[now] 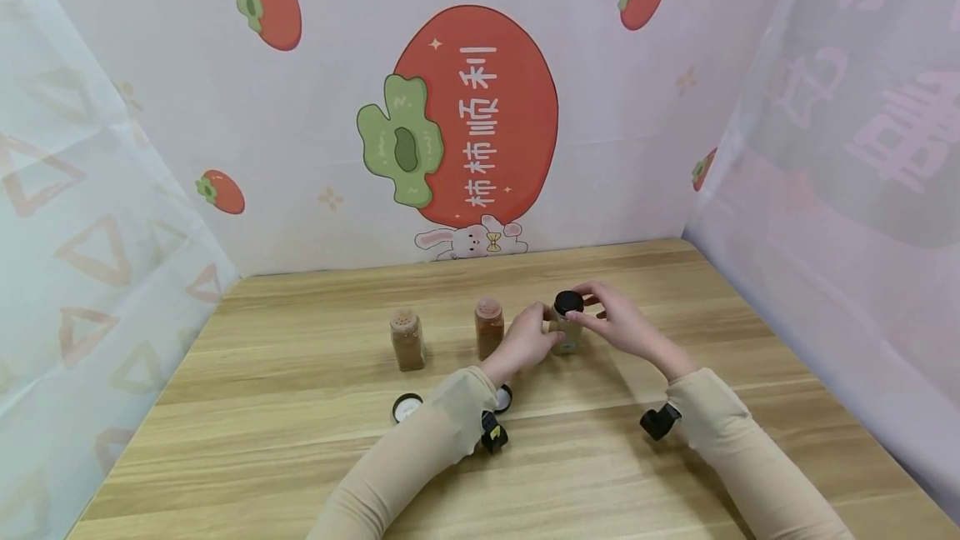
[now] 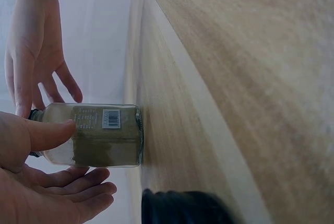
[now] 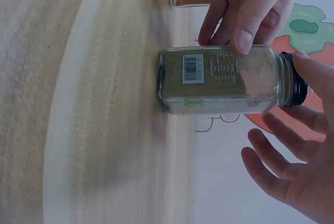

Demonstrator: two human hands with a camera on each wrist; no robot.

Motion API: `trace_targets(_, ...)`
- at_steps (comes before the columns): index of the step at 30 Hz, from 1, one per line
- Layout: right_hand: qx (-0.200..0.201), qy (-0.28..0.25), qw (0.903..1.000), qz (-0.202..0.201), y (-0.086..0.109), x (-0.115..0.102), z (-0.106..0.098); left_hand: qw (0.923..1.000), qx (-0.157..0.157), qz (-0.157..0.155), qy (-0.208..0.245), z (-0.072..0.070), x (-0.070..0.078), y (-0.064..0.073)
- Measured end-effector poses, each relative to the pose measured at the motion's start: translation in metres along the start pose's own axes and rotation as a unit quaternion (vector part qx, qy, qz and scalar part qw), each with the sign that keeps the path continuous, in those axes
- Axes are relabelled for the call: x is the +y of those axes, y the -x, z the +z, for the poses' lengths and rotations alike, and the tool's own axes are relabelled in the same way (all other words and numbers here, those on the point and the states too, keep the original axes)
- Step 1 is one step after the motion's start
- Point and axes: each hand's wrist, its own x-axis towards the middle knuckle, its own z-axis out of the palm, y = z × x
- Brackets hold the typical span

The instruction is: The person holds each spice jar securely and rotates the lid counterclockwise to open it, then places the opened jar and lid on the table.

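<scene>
A square glass spice jar [image 1: 568,341] stands upright on the wooden table, partly filled with greenish-brown powder [image 3: 209,75]. My left hand [image 1: 527,338] holds its body from the left, thumb across the barcode side in the left wrist view. On top sits a black cap [image 1: 568,302], seated on the threaded neck [image 3: 285,80]. My right hand [image 1: 621,324] pinches this cap between thumb and forefinger; its other fingers are spread apart from the glass.
Two more spice jars with perforated tops, one light brown [image 1: 408,347] and one reddish-brown [image 1: 490,334], stand to the left. Two black caps, one left [image 1: 407,407] and one partly behind my left sleeve [image 1: 504,398], lie nearer me. Printed cloth walls [image 1: 600,190] surround the table [image 1: 300,340].
</scene>
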Motion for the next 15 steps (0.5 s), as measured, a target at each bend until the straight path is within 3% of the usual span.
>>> trace_targets(15, -0.077, -0.023, 0.9965, -0.021, -0.004, 0.009, -0.012, 1.0, -0.002, 0.001, -0.001, -0.001, 0.002, 0.001)
